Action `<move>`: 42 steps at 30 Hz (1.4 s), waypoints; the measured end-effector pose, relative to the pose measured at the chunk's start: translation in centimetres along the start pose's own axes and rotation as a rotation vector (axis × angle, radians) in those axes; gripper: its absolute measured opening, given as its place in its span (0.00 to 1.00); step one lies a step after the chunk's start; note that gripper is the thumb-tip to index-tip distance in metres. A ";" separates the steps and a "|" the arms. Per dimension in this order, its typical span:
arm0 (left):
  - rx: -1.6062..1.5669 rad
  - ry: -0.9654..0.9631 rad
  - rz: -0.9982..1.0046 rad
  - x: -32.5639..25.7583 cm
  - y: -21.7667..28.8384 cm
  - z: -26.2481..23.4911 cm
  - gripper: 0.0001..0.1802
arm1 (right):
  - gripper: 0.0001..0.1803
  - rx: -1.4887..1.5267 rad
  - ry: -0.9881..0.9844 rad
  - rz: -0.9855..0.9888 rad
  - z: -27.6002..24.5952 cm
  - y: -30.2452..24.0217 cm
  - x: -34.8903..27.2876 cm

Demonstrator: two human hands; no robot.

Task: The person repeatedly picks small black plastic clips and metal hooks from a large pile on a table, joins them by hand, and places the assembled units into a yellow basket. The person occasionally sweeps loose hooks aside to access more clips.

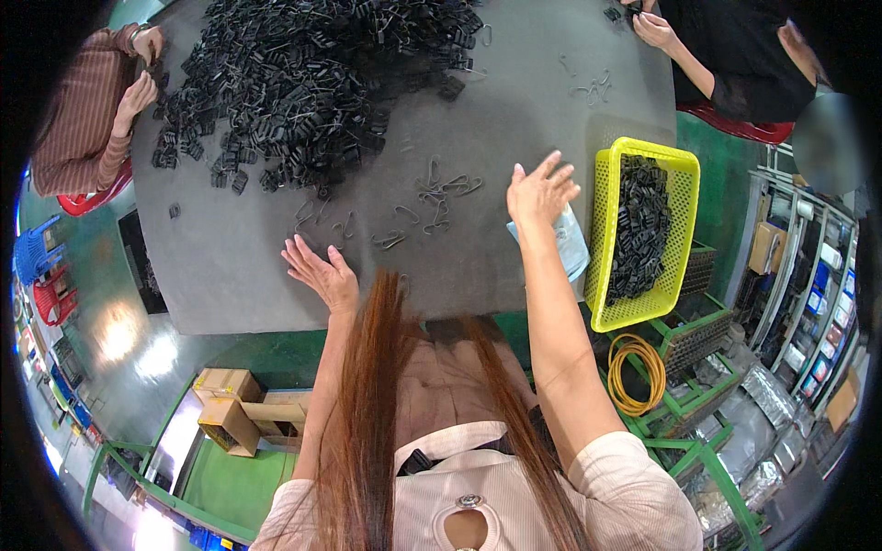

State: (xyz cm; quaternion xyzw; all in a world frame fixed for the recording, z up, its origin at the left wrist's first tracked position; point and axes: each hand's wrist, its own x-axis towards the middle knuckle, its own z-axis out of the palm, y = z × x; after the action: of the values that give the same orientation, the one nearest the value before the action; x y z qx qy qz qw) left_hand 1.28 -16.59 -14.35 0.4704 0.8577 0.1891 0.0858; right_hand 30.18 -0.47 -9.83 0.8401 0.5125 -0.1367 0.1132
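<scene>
Left hand open, palm up, empty, over counter edge; right hand open, fingers spread, above pale bag; approx. ten loose wire hooks between hands; one big black clip pile; one yellow basket of clips at right.

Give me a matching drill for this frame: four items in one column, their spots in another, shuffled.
Items:
1. yellow basket
2. big heap of black clips
3. loose wire hooks
4. cardboard boxes

Places:
A. on the floor, lower left, below the table edge
B. far half of the grey table, towards the left
C. at the table's right edge, by the right hand
D. on the table between the heap and the left hand

Pairs: 1-C, 2-B, 3-D, 4-A
</scene>
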 end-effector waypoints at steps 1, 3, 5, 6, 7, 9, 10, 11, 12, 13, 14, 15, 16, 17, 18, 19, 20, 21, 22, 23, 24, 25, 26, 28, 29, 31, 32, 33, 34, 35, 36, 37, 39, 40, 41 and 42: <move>-0.013 -0.006 -0.001 -0.1 0.0 0.2 0.36 | 0.39 0.024 0.070 -0.100 0.9 -0.2 -0.4; -0.043 -0.031 0.033 -0.3 0.5 0.4 0.37 | 0.38 0.076 0.207 -0.309 2.8 -2.0 -1.8; -0.067 -0.065 0.105 -0.6 1.7 0.2 0.37 | 0.37 0.153 0.236 -0.556 3.2 -4.9 -4.8; -0.106 -0.085 0.182 -1.1 2.2 0.3 0.39 | 0.37 0.189 0.199 -0.675 3.8 -6.1 -6.5; -0.149 -0.127 0.253 -1.7 2.6 0.4 0.41 | 0.37 0.219 0.166 -0.789 4.2 -6.9 -8.0; -0.229 -0.206 0.381 -3.1 3.4 0.3 0.43 | 0.32 0.372 0.114 -0.856 4.2 -7.2 -9.6; -0.229 -0.226 0.449 -4.0 3.5 0.2 0.45 | 0.31 0.327 0.135 -0.854 3.5 -6.7 -9.9; -0.228 -0.247 0.517 -5.0 3.7 0.1 0.47 | 0.29 0.284 0.158 -0.851 2.5 -6.0 -10.0; -0.167 -0.341 0.556 -6.1 3.6 0.3 0.48 | 0.28 0.235 0.165 -0.843 0.9 -4.3 -9.8; -0.134 -0.405 0.650 -6.8 3.9 0.6 0.41 | 0.31 0.108 0.119 -0.805 -0.6 -2.5 -9.4; -0.038 -0.367 0.737 -7.0 4.5 1.0 0.38 | 0.33 0.030 0.091 -0.778 -1.0 -0.1 -8.7; 0.061 -0.323 0.816 -6.8 5.5 1.7 0.36 | 0.34 -0.080 -0.002 -0.701 -2.0 1.8 -8.3; 0.085 -0.269 0.849 -6.2 6.6 2.4 0.35 | 0.34 -0.203 -0.013 -0.665 -1.8 4.1 -7.3; 0.109 -0.218 0.883 -5.2 7.9 3.1 0.34 | 0.33 -0.130 -0.028 -0.519 -1.8 6.0 -6.5; 0.143 -0.162 0.909 -3.9 9.3 3.4 0.33 | 0.32 -0.049 0.093 -0.509 -0.2 8.1 -5.4; 0.158 -0.111 0.907 -2.6 11.0 4.1 0.32 | 0.32 0.017 0.199 -0.543 1.2 9.5 -4.1; 0.180 -0.064 0.901 -1.4 12.0 4.6 0.31 | 0.32 0.011 0.163 -0.512 1.1 9.2 -3.7; 0.151 -0.114 0.859 -0.5 12.6 5.1 0.30 | 0.32 0.001 0.131 -0.469 1.2 8.9 -3.8; 0.124 -0.160 0.815 0.4 13.1 5.5 0.30 | 0.32 -0.026 0.120 -0.449 1.2 8.4 -3.9; 0.097 -0.204 0.769 1.1 13.0 5.5 0.29 | 0.32 -0.054 0.110 -0.432 1.3 7.9 -4.1; 0.073 -0.162 0.675 1.4 12.3 5.4 0.27 | 0.32 -0.085 0.101 -0.416 1.3 7.6 -4.2; 0.079 -0.155 0.628 1.6 11.3 4.8 0.27 | 0.32 -0.079 0.090 -0.424 1.4 7.8 -4.2; 0.084 -0.148 0.581 1.8 9.7 3.9 0.26 | 0.32 -0.073 0.079 -0.433 1.3 8.2 -4.0; 0.141 -0.137 0.502 2.2 5.7 1.7 0.26 | 0.33 -0.048 0.088 -0.474 1.7 9.0 -3.7; 0.189 -0.131 0.474 2.6 3.4 0.6 0.26 | 0.34 -0.048 0.081 -0.472 1.7 8.9 -3.7; 0.207 -0.131 0.418 3.8 -1.2 -1.7 0.27 | 0.34 -0.054 0.071 -0.458 1.4 8.7 -3.8; 0.267 -0.099 0.374 4.6 -3.3 -2.6 0.27 | 0.35 -0.069 0.059 -0.446 1.2 8.5 -3.9; 0.324 -0.069 0.329 5.6 -5.3 -3.3 0.27 | 0.35 -0.081 0.051 -0.438 0.9 8.4 -3.9; 0.386 -0.024 0.286 6.6 -7.2 -4.1 0.27 | 0.36 -0.093 0.041 -0.438 0.8 8.2 -3.9; 0.460 0.029 0.253 7.6 -8.6 -5.1 0.27 | 0.36 -0.084 0.032 -0.437 1.0 8.4 -3.8; 0.466 0.070 0.205 8.4 -10.4 -5.7 0.27 | 0.36 -0.080 0.026 -0.458 1.0 8.4 -3.6; 0.475 0.109 0.160 9.3 -12.1 -6.2 0.27 | 0.37 -0.074 0.016 -0.478 1.1 8.7 -3.3; 0.418 0.152 0.143 9.0 -13.7 -7.1 0.28 | 0.38 -0.064 -0.025 -0.485 1.0 8.8 -2.7; 0.351 0.160 0.176 8.6 -13.2 -7.7 0.28 | 0.38 -0.066 -0.027 -0.515 1.2 9.4 -2.2; 0.285 0.168 0.209 8.0 -12.6 -8.3 0.29 | 0.38 -0.068 -0.029 -0.545 1.1 9.9 -1.8; 0.295 0.118 0.286 6.5 -12.5 -8.7 0.30 | 0.39 -0.030 -0.054 -0.560 0.9 10.0 -1.7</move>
State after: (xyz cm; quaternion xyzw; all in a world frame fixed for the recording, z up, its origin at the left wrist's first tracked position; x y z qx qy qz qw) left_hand -14.72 -19.31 -11.24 0.5829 0.8041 0.0991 -0.0621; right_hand 38.30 -6.68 -9.64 0.6602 0.7234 -0.1773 0.0970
